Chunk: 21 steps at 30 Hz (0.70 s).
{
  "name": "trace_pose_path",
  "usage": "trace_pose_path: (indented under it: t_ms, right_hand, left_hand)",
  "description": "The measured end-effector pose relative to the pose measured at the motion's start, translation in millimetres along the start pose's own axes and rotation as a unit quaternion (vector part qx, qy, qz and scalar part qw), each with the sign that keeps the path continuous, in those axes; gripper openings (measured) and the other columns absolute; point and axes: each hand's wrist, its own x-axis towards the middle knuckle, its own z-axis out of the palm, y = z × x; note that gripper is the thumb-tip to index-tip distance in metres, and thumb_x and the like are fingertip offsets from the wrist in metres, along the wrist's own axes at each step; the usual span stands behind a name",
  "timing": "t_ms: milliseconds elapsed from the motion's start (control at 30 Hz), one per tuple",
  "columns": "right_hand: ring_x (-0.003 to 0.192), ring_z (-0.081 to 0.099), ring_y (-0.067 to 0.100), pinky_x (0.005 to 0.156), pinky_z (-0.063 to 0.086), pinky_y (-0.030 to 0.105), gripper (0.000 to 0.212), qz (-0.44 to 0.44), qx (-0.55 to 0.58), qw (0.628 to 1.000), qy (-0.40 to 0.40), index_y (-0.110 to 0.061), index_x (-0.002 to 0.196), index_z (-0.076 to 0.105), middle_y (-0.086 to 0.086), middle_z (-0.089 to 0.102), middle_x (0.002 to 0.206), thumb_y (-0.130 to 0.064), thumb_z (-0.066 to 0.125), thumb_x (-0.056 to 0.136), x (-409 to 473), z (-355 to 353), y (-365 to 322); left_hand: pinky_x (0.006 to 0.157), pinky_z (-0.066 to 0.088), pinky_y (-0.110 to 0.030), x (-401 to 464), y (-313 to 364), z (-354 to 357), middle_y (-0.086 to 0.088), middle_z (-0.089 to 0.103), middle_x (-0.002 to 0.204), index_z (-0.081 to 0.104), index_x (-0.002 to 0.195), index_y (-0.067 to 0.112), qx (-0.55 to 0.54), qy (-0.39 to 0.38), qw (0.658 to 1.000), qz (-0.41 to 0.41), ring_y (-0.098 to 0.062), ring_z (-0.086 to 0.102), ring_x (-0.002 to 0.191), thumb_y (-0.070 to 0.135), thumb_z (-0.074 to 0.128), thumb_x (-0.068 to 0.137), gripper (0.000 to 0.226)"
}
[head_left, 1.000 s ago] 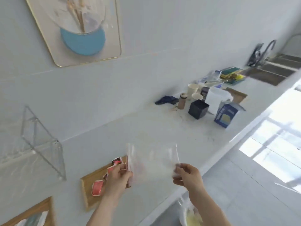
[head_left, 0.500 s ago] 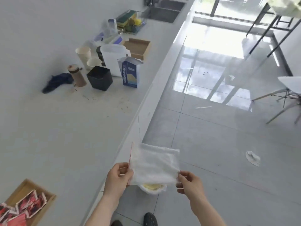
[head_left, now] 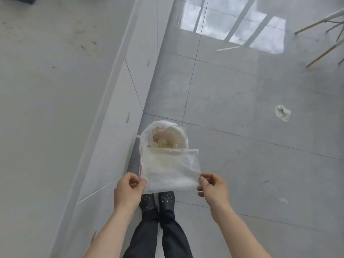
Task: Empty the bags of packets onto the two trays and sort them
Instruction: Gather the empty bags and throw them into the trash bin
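Two hands, left (head_left: 128, 192) and right (head_left: 213, 189), grip one clear plastic bag (head_left: 170, 169) above one lined waste bin (head_left: 163, 135). Beyond the bin lie one crumpled scrap (head_left: 283, 113) and one thin stick (head_left: 228, 48); two black shoes (head_left: 158, 202) stand below the bag.

Kitchen, seemingly; white counter (head_left: 46, 108), tiled floor (head_left: 251, 164).

The clear zip bag (head_left: 171, 169) pinched between my left hand (head_left: 128, 192) and right hand (head_left: 214, 190) hides the near rim of the lined bin (head_left: 167, 135) beyond my fingers. Through the plastic I can't tell whether anything's inside. Below my fingers, my 2 shoes (head_left: 158, 202) are partly covered.
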Motion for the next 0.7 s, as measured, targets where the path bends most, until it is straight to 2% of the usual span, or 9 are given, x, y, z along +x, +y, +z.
trace_pose_path:
  t_ms: [67, 233, 400, 533, 600, 700]
  right_hand:
    - [0.069, 0.064, 0.020, 0.064, 0.058, 0.031, 0.009, 0.006, -0.007, 1.000, 0.008, -0.011, 0.101, 0.066, 0.009, 0.068, 0.088, -0.011, 0.057, 0.099, 20.0, 14.9, 6.6]
    - [0.068, 0.064, 0.018, 0.071, 0.061, 0.038, 0.010, 0.007, -0.021, 1.000, 0.020, -0.012, 0.102, 0.067, 0.006, 0.067, 0.088, -0.012, 0.058, 0.099, 68.4, 50.7, 19.7]
    - [0.064, 0.065, 0.018, 0.073, 0.062, 0.044, 0.015, -0.018, -0.033, 0.999, 0.032, -0.024, 0.086, 0.064, 0.002, 0.066, 0.083, -0.016, 0.059, 0.096, 107.9, 78.1, 18.8]
    - [0.081, 0.072, 0.024, 0.079, 0.063, 0.051, 0.013, -0.049, -0.049, 0.996, 0.052, -0.032, 0.084, 0.064, -0.004, 0.069, 0.087, -0.024, 0.059, 0.093, 128.8, 94.4, 10.8]
    - [0.085, 0.071, 0.024, 0.080, 0.062, 0.050, 0.010, -0.069, -0.053, 0.995, 0.051, -0.030, 0.094, 0.067, -0.005, 0.069, 0.091, -0.026, 0.058, 0.093, 133.0, 100.3, 6.0]
    - [0.098, 0.067, 0.019, 0.092, 0.059, 0.044, 0.031, -0.089, -0.082, 0.992, 0.026, -0.027, 0.126, 0.062, -0.005, 0.066, 0.116, -0.029, 0.058, 0.095, 132.8, 104.7, 1.6]
  left_hand:
    - [0.062, 0.044, -0.032, 22.4, -13.5, 10.5, 0.002, 0.068, 0.074, 0.052, 0.069, 0.022, 0.022, 0.000, 1.000, -0.006, -0.020, 0.062, 0.069, 0.027, 0.073, 0.085, 0.026]
    - [0.066, 0.043, -0.032, 77.0, -37.2, 31.7, 0.007, 0.066, 0.075, 0.053, 0.071, 0.024, 0.052, -0.005, 0.999, -0.009, -0.017, 0.060, 0.069, 0.025, 0.073, 0.086, 0.025]
    - [0.068, 0.044, -0.031, 119.2, -42.9, 47.8, 0.010, 0.066, 0.082, 0.057, 0.077, 0.020, 0.081, 0.004, 0.997, -0.001, -0.010, 0.060, 0.073, 0.026, 0.072, 0.086, 0.018]
    - [0.061, 0.042, -0.026, 141.8, -42.6, 56.9, 0.012, 0.065, 0.085, 0.061, 0.084, 0.017, 0.085, 0.009, 0.996, 0.002, -0.004, 0.060, 0.073, 0.025, 0.071, 0.087, 0.014]
    - [0.057, 0.038, -0.021, 147.7, -41.3, 60.2, 0.012, 0.064, 0.084, 0.061, 0.088, 0.014, 0.089, 0.009, 0.996, 0.007, -0.001, 0.059, 0.073, 0.025, 0.071, 0.088, 0.014]
    - [0.062, 0.044, -0.027, 151.4, -38.6, 62.5, 0.007, 0.063, 0.093, 0.058, 0.097, 0.017, 0.108, -0.028, 0.994, -0.006, -0.004, 0.059, 0.076, 0.030, 0.070, 0.087, 0.019]
